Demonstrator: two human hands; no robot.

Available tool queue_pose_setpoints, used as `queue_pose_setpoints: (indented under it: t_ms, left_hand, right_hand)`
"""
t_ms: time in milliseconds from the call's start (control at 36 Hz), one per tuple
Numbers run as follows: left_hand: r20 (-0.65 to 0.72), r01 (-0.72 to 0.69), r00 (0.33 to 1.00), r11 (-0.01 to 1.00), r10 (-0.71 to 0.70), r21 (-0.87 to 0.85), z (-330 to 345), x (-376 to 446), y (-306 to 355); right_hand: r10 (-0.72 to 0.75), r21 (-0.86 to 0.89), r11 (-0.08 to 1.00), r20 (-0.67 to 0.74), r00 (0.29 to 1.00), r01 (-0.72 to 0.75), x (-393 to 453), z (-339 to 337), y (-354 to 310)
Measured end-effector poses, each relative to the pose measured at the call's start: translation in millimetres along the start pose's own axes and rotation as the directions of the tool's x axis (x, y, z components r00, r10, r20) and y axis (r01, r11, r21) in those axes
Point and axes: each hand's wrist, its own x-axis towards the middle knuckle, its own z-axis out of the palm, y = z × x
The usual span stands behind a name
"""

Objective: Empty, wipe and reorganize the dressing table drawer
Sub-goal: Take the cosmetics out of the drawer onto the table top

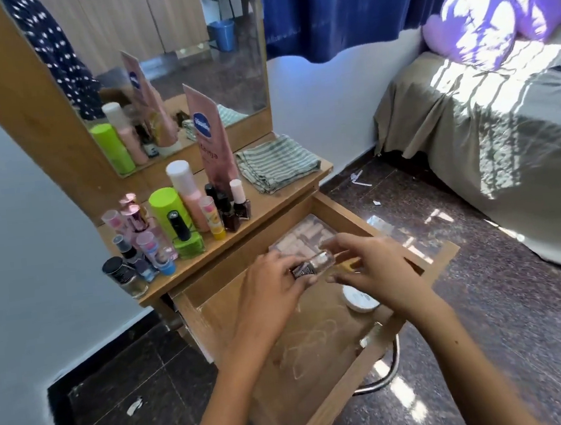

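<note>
holding a small clear glass bottle with a dark patterned cap [315, 264] over the pulled-out wooden drawer [219, 300], the left hand [273, 292] curls its fingers round the cap end while the bottle lies nearly level. the right hand [377, 271] meets it from the other side, fingertips bent toward the glass end; a small yellowish object [346, 267] shows under those fingers, and i cannot tell whether the hand pinches it or the bottle.

inside the drawer, a clear plastic box of pale pink pieces [304, 239] sits at the back, against the dressing table's front. a round white lidded jar [359, 299] lies near the drawer's right wall, partly under the right wrist. the bare drawer floor shows pale scribbled marks.

on the wooden tabletop [271, 206] above, a crowd of toiletries stands at the left: a lime green cylindrical bottle [169, 209], a white-capped pink bottle [186, 190], a green nail polish bottle with a black cap [185, 237], several dark nail polish bottles and small pink-capped tubes. a tall pink vaseline tube [212, 140] stands upright against the mirror [188, 50]. just beside it, to the right, lies a folded green-and-white striped cloth [277, 163]. a bed with a grey-brown cover [492, 144] stands well apart at the right.
</note>
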Motion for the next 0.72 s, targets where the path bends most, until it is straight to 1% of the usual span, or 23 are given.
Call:
queue_pose_setpoints:
  t_ms: [83,139,194,250,333,389,444,528,583,639,722]
  left_hand:
    - [-0.157,0.087,0.98,0.974,-0.121,-0.209,-25,-16,-2]
    - [-0.258,0.103,0.946,0.938,-0.196,-0.332,-41,-25,1]
    - [-0.31,0.087,0.923,0.908,-0.228,-0.409,-59,-30,4]
    - [-0.338,0.067,0.911,0.892,-0.238,-0.446,-77,-32,8]
    - [-0.39,0.04,0.894,0.906,-0.222,-0.422,-106,-31,9]
    - [-0.417,-0.001,0.891,0.92,-0.177,-0.392,-126,-28,8]
    - [-0.44,-0.044,0.89,0.939,-0.118,-0.34,-149,-21,6]
    - [-0.502,-0.079,0.862,0.961,-0.068,-0.266,-186,-8,3]
    - [-0.552,-0.107,0.834,0.974,-0.021,-0.198,-210,3,0]
    - [-0.581,-0.103,0.814,0.987,0.013,-0.123,-230,16,-6]
    - [-0.571,-0.091,0.82,0.994,0.038,-0.065,-246,39,-23]
  right_hand:
    - [-0.137,0.024,0.99,-0.034,0.99,0.138,9,9,-20]
    - [-0.227,0.061,0.972,0.012,0.974,0.226,15,16,-36]
    - [-0.283,0.129,0.953,0.043,0.958,0.275,21,24,-53]
    - [-0.31,0.22,0.931,0.051,0.95,0.292,26,32,-69]
    - [-0.343,0.312,0.894,0.014,0.939,0.322,34,40,-91]
    - [-0.358,0.405,0.847,-0.04,0.933,0.343,40,42,-106]
    - [-0.337,0.494,0.799,-0.104,0.936,0.343,48,43,-120]
    - [-0.283,0.586,0.743,-0.16,0.946,0.322,59,41,-138]
    - [-0.268,0.598,0.731,-0.192,0.944,0.329,64,39,-145]
    - [-0.261,0.574,0.745,-0.219,0.94,0.341,65,39,-146]
    - [-0.246,0.535,0.784,-0.196,0.949,0.314,64,44,-142]
